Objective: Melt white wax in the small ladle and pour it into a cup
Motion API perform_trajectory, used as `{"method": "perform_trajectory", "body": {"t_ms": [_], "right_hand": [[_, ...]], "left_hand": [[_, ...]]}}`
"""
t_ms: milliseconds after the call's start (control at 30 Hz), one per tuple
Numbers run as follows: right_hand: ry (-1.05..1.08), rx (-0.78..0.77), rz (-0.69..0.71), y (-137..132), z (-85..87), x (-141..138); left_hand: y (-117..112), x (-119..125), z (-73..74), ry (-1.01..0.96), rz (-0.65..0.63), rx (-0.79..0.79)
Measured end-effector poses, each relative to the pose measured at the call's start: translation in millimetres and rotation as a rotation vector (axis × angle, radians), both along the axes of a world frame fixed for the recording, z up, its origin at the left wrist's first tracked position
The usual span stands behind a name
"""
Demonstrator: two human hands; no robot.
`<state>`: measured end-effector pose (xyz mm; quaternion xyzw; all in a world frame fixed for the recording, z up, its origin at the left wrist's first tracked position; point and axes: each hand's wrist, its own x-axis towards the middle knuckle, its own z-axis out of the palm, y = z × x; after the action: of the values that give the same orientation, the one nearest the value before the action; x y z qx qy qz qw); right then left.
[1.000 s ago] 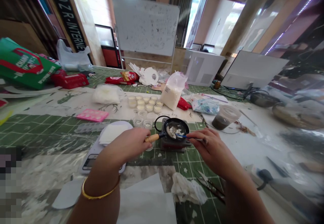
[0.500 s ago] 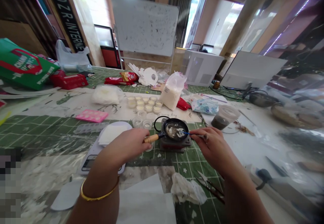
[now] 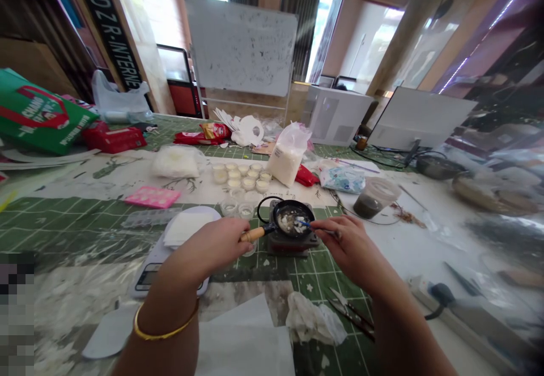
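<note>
Head view: my left grip [image 3: 223,243] clamps one pan handle [image 3: 255,234]; my right grip [image 3: 343,247] pinches one blue stick [image 3: 305,223]; bench [image 3: 312,271] green-gridded; one whiteboard [image 3: 242,47], twelve o'clock.

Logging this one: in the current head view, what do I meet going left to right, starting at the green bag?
Green bag → pink tray → left hand → wooden handle → black pan → right hand → white monitor.
</note>
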<state>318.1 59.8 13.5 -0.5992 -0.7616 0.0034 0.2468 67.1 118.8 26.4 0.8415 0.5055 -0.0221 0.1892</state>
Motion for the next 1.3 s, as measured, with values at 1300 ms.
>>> {"method": "perform_trajectory", "body": {"t_ms": [1300], "right_hand": [[-0.024, -0.050, 0.025, 1, -3.5, -6]], "left_hand": [[5, 8, -8.1, 0.049, 0.060, 0.096]]}}
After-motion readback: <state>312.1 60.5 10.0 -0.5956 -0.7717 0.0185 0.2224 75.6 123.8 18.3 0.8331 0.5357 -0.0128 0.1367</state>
